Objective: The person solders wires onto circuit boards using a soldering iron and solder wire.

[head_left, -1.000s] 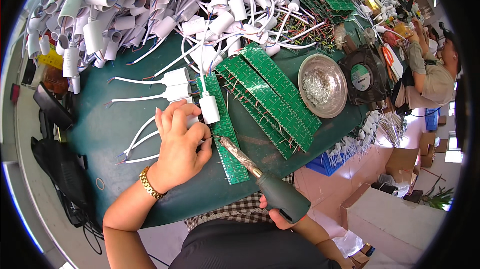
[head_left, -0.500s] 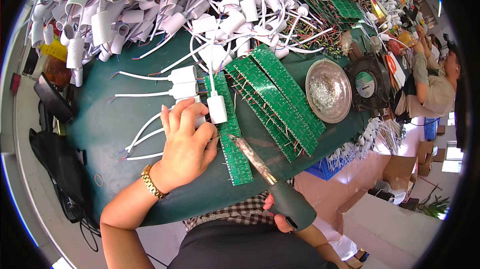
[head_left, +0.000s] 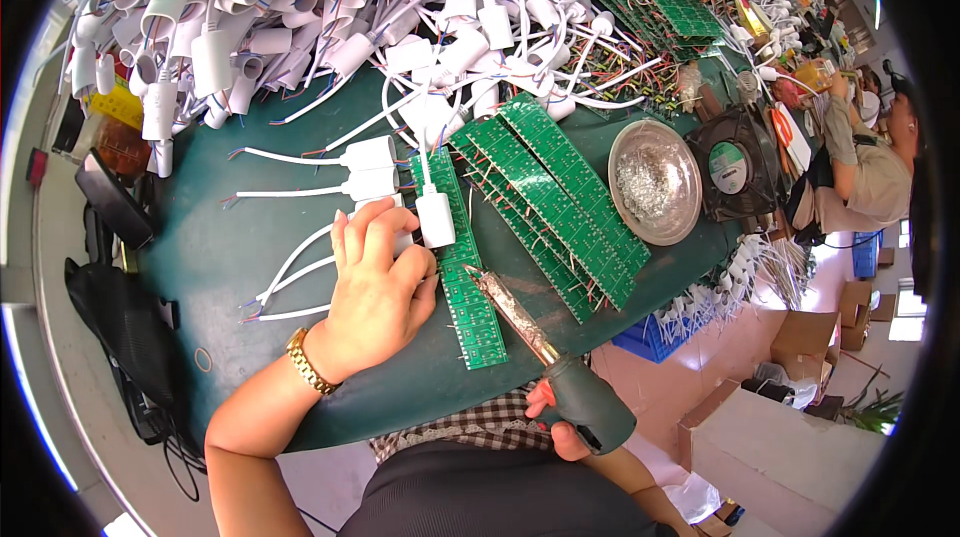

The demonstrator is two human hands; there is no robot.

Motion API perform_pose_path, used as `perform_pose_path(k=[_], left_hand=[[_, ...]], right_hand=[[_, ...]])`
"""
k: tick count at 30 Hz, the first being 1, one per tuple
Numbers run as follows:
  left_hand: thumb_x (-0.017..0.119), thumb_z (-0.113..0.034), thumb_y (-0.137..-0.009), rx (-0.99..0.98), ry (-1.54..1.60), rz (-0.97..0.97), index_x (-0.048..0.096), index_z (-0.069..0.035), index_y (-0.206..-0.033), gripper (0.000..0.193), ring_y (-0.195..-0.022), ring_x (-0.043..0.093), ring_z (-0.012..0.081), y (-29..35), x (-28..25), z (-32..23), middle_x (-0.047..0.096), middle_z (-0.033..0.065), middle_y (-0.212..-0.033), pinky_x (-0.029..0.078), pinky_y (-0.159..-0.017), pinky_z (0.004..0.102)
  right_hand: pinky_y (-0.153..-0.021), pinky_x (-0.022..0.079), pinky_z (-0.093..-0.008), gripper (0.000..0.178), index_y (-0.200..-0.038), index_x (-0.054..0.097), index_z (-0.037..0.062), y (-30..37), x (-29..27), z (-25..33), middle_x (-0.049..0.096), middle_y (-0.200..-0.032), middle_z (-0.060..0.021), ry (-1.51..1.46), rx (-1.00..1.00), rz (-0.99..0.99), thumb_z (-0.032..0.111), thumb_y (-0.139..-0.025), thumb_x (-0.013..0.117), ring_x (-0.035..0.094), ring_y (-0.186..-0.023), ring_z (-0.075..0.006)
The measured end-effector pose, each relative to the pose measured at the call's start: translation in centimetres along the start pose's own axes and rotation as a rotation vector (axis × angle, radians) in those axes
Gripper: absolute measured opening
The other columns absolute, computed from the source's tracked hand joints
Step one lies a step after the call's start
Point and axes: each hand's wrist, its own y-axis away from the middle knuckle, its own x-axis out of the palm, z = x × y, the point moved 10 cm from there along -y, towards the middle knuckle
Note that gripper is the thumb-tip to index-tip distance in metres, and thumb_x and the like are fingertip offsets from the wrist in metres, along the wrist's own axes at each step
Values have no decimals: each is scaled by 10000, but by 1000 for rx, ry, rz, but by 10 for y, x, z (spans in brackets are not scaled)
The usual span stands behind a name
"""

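My left hand (head_left: 375, 292) is closed over white plastic cylindrical housings, mostly hidden beneath it; their white cables (head_left: 300, 277) run out to the left. Its thumb and forefinger pinch together at the left edge of a narrow green circuit board strip (head_left: 470, 312). My right hand (head_left: 558, 422) grips the dark handle of a soldering iron (head_left: 515, 317), whose tip is at the strip, just right of those fingers. Another white housing (head_left: 434, 219) lies across the strip, its cable leading away. Two more housings (head_left: 370, 167) sit beside the strip's far end, red and blue wire ends showing.
A large heap of white housings (head_left: 210, 57) fills the far side. Stacked green boards (head_left: 560, 207) lie right of the strip, beside a round metal dish (head_left: 655, 222) and a black fan (head_left: 738, 167). A blue crate (head_left: 650, 339) stands off the table's right edge. Another person (head_left: 860, 147) sits far right.
The iron's tip has shifted slightly right and away from me over the strip. My left hand keeps nearly the same place and grip.
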Motion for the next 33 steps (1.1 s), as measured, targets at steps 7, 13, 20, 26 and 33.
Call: perform_pose_path(k=[7, 13, 20, 26, 33], left_hand=[[713, -7, -673, 5, -13, -9, 562, -87, -843, 241, -1221, 406, 437, 0, -3, 2, 440, 164, -1188, 266, -996, 684], [698, -16, -683, 13, -26, -5, 556, -88, -839, 223, -1230, 403, 448, -1, -3, -1, 448, 174, -1190, 265, -994, 689], [701, -177, -711, 268, -3, -102, 541, -49, -1006, 359, -1111, 482, 407, 5, -15, -11, 473, 215, -1184, 325, -956, 619], [606, 13, -739, 325, 255, -232, 529, -13, -1026, 298, -910, 532, 347, -61, -51, 3, 534, 182, -1005, 419, -839, 434], [712, -133, -754, 202, -461, -3, 517, -40, -1150, 451, -1016, 555, 342, -196, 2, 25, 581, 145, -1061, 411, -900, 462]], right_hand=[[-752, 550, -350, 210, -989, 645, 8, -10, -4, 17, 675, -936, -126, -116, -133, -77, 128, -817, 632, 683, -854, -241], [-777, 549, -368, 200, -994, 642, -11, -4, -9, 5, 668, -921, -138, -257, -93, -116, 56, -805, 630, 671, -880, -259], [-750, 561, -358, 178, -986, 640, -31, -2, -23, 3, 676, -913, -156, -323, -148, -222, 19, -817, 620, 682, -849, -250], [-674, 569, -329, 189, -1013, 632, -46, -10, -33, 22, 679, -938, -167, -227, -209, -224, 55, -853, 635, 683, -745, -212], [-736, 555, -303, 291, -1128, 587, -37, 2, -40, 11, 666, -1025, -130, -415, -111, -244, 67, -860, 627, 674, -843, -178]])
